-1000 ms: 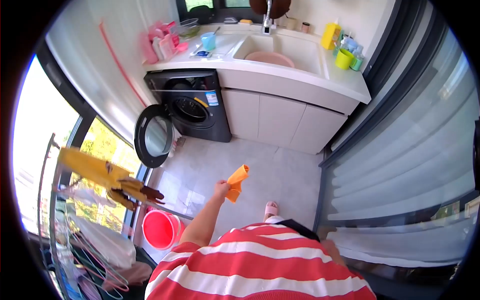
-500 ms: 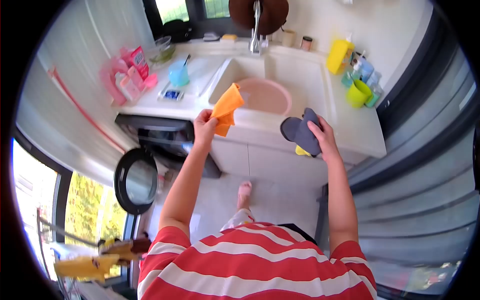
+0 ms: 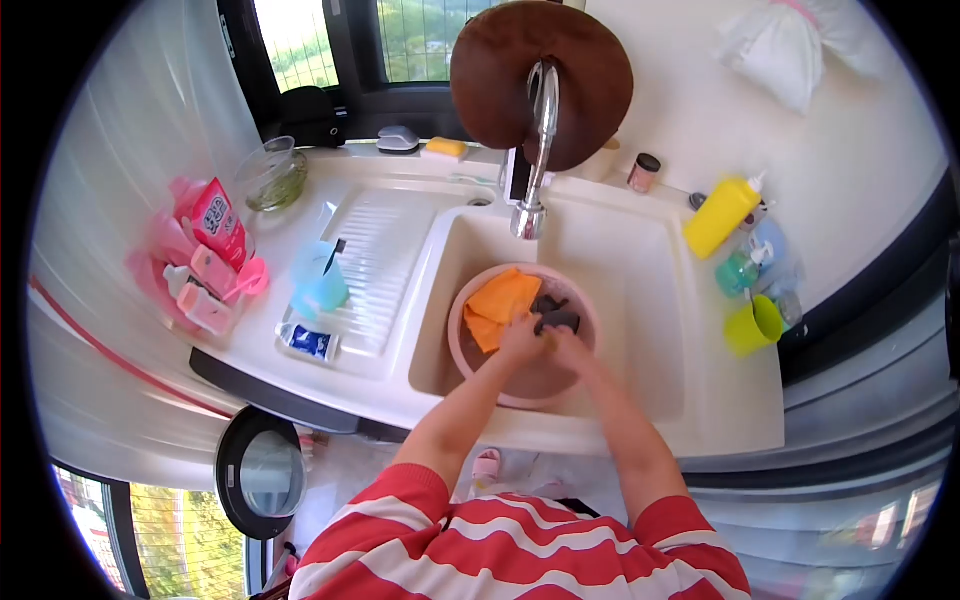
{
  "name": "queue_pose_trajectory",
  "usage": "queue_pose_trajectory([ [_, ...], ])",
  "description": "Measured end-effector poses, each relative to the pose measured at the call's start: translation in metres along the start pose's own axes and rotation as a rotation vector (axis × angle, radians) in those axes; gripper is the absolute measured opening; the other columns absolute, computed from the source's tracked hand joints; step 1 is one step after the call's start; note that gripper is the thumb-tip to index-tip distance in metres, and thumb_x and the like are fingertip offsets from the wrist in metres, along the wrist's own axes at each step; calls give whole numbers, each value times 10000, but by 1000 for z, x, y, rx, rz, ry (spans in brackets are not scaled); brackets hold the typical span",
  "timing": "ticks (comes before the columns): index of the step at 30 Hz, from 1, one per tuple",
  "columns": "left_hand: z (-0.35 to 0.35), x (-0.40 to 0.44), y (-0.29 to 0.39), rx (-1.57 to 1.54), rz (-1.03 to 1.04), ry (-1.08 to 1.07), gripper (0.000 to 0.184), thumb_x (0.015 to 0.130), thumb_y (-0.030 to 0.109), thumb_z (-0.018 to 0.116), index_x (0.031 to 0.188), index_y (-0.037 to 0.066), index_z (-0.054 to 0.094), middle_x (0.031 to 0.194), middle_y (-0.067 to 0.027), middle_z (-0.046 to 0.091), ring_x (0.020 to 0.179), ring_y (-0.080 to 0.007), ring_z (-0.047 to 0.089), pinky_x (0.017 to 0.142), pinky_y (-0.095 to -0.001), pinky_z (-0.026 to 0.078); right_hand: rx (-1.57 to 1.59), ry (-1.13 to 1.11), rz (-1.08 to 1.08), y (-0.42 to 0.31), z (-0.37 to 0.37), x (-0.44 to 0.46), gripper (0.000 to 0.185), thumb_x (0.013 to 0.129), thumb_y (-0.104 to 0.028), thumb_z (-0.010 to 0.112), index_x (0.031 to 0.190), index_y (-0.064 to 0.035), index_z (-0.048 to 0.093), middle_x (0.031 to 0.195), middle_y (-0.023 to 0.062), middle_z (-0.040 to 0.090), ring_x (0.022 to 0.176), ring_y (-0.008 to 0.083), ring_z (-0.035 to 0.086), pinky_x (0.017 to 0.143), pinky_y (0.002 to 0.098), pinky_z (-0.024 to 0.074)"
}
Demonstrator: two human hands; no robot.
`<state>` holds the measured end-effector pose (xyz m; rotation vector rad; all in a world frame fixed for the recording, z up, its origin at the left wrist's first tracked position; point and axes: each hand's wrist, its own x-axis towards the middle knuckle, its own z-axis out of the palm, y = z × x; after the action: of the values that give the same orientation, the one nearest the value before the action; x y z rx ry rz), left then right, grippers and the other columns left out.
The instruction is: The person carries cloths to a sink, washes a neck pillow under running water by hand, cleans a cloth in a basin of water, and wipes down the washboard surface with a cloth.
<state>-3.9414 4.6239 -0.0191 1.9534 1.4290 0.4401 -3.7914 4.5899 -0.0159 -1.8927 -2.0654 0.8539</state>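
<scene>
Both hands are down inside a round pink basin (image 3: 458, 352) that stands in the left sink bowl. My left hand (image 3: 524, 343) is closed at the lower right edge of an orange cloth (image 3: 500, 300), which is spread over the basin's left side. Close beside it, my right hand (image 3: 568, 348) is closed on a dark grey cloth (image 3: 560, 318), bunched up near the basin's middle. The two hands almost touch, and their fingertips are partly hidden. A small yellowish bit shows between them.
The chrome faucet (image 3: 530, 218) hangs over the sink behind the basin. Left on the counter are a blue cup (image 3: 320, 280), a blue-white packet (image 3: 308, 341) and pink bottles (image 3: 208, 285). A yellow bottle (image 3: 722, 217) and green cup (image 3: 752, 325) stand right. Below is an open washer door (image 3: 262, 472).
Both hands have moved forward and together, from in front of the counter down into the basin, taking the orange and dark grey cloths along. The view has shifted closer to the sink.
</scene>
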Motion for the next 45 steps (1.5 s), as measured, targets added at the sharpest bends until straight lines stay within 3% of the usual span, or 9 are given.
queue_pose_trajectory([
  [10, 16, -11, -40, 183, -293, -329, 643, 763, 259, 568, 1361, 143, 362, 1463, -127, 211, 1310, -369, 260, 1064, -448, 259, -428, -674, 148, 32, 53, 35, 504, 730, -217, 570, 1192, -20, 527, 1237, 199, 506, 1105, 343, 527, 918, 425, 436],
  [13, 19, 7, -60, 240, -307, -534, 548, 809, 357, 528, 1284, 101, 434, 1188, -189, 539, 1119, -342, 514, 971, -424, 394, -448, -401, 91, 45, 73, 27, 293, 701, -175, 594, 942, -19, 654, 1018, 212, 621, 941, 329, 615, 800, 391, 493],
  [19, -15, 4, -17, -811, -1016, -483, 466, 850, 494, 466, 1097, 109, 552, 823, -91, 601, 728, -257, 606, 687, -398, 513, 1035, -66, 99, -49, -29, 16, 130, 755, -143, 648, 800, -54, 566, 741, 15, 551, 662, 101, 519, 591, 256, 438],
  [24, -13, 13, -10, -1324, -902, -269, 389, 876, 437, 461, 1053, 103, 554, 879, -78, 607, 775, -245, 607, 685, -401, 515, 643, 123, -356, -120, -31, -19, 190, 750, -162, 632, 891, -46, 581, 746, 128, 596, 695, 197, 590, 662, 296, 464],
  [31, -18, 31, 0, -1524, -769, 18, 292, 913, 357, 453, 992, 96, 557, 959, -61, 614, 840, -229, 608, 681, -406, 518, 391, 508, -100, -20, 4, 52, 188, 833, -244, 518, 973, -123, 551, 787, 165, 629, 733, 347, 613, 680, 447, 474],
  [34, -7, 36, -5, -1490, -760, 107, 302, 913, 359, 450, 1012, 95, 558, 1033, -66, 599, 937, -236, 580, 771, -428, 490, -107, 265, 22, 25, 16, 52, 275, 848, -279, 499, 1071, -126, 551, 873, 171, 644, 820, 308, 631, 723, 440, 475],
  [37, -15, 34, -25, -1504, -807, 33, 485, 912, 441, 418, 1268, 112, 435, 1297, -101, 445, 1167, -266, 441, 971, -564, 279, -350, 443, 174, 48, 66, 31, 387, 791, -359, 604, 1111, -150, 550, 821, 165, 642, 802, 325, 631, 704, 430, 487],
  [40, -10, 32, -29, -1329, -879, -108, 606, 902, 513, 389, 1360, 120, 331, 1418, -100, 297, 1254, -288, 347, 1021, -577, 183, -297, 126, 226, 44, 50, 28, 365, 773, -352, 613, 1041, -106, 597, 836, 150, 647, 828, 315, 631, 719, 412, 490],
  [45, 2, 26, -25, -1508, -862, -571, 621, 892, 540, 395, 1354, 127, 355, 1368, -98, 377, 1232, -269, 381, 1032, -550, 204, 981, -24, 183, 8, 31, 49, 245, 766, -228, 583, 849, -11, 660, 886, 130, 645, 820, 235, 624, 704, 345, 486],
])
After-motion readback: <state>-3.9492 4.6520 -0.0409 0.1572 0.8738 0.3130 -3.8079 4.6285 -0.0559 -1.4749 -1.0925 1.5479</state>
